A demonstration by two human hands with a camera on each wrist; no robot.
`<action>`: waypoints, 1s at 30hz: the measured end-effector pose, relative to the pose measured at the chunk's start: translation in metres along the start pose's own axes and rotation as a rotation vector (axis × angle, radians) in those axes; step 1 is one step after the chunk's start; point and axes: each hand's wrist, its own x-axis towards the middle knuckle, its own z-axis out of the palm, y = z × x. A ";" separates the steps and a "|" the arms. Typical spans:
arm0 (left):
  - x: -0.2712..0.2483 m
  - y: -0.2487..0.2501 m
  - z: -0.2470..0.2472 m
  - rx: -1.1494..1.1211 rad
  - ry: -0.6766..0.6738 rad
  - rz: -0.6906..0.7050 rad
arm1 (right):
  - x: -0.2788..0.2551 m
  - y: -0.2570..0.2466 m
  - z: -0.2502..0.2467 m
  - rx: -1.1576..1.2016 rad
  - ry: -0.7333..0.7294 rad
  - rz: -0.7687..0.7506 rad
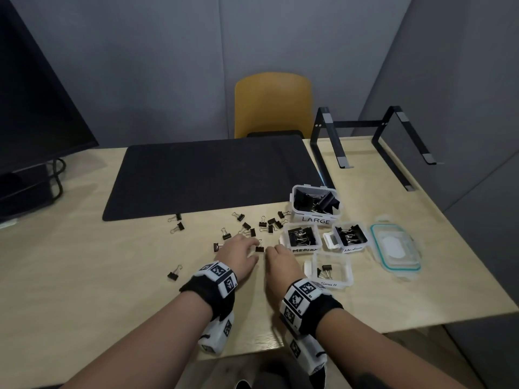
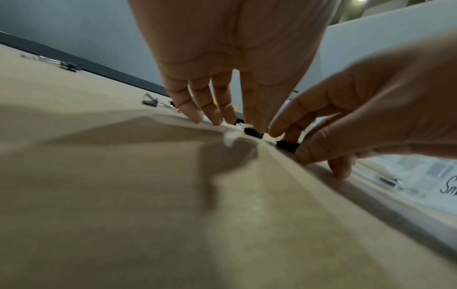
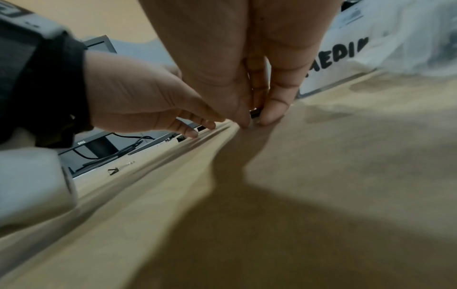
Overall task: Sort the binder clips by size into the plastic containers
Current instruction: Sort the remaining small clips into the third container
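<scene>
Risk, left side first: the left hand [image 1: 237,252] is lying flat over the loose small clips [image 1: 254,231] in mid-tabletop, grip apart, fingers straight and spread, tips on the tabletop [image 1: 84,276]. It is probably going to nudge neighbours while reaching. Right hand [image 1: 280,262]: grip is pinching one clip [image 2: 287,145] between thumb and fingers, still on the surface. A slip on so shallow a body could flick it away. The Small container [image 1: 331,269] is sitting just right of that hand, toward the near right edge; Medium tub [image 1: 302,237] lies close behind, so misfiling is possible.
</scene>
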 end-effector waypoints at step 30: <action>-0.015 0.009 0.005 0.178 -0.113 -0.008 | -0.023 0.013 0.008 -0.006 0.048 -0.012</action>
